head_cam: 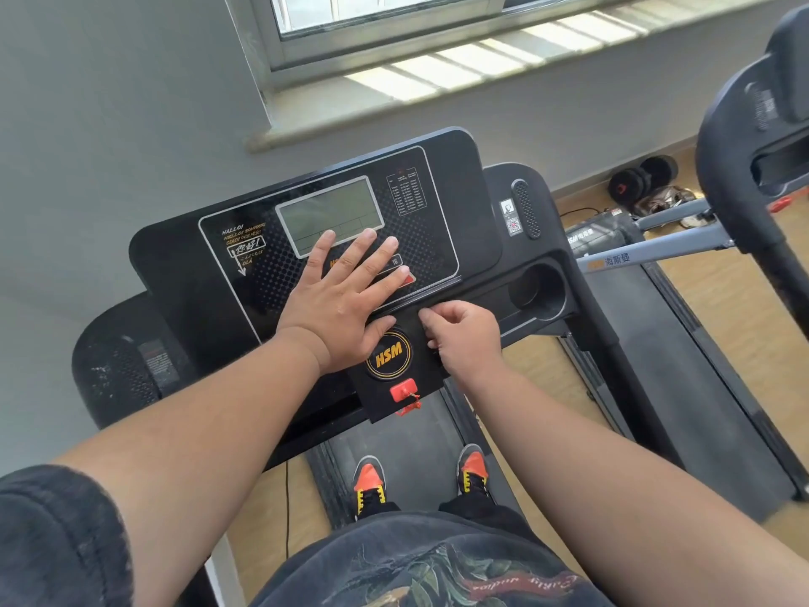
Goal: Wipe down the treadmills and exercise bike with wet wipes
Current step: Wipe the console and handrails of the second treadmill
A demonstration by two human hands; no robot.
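— How do the 2 arms sit?
— Both bare forearms reach forward. The left hand (346, 291) lies flat, palm down, 4 fingers straight and spread, thumb out to the side.
— And the other?
— The right hand (464, 337) is curled, knuckles up, fingertips tucked under; what it holds, I can't tell.

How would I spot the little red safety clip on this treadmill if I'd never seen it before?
Start at the black treadmill console under the window. Go down to the round orange HSM badge, between the flat left hand and curled right hand. The red safety clip sits just below that badge, the only red tab on the console's lower edge, with a red cord hanging from it.
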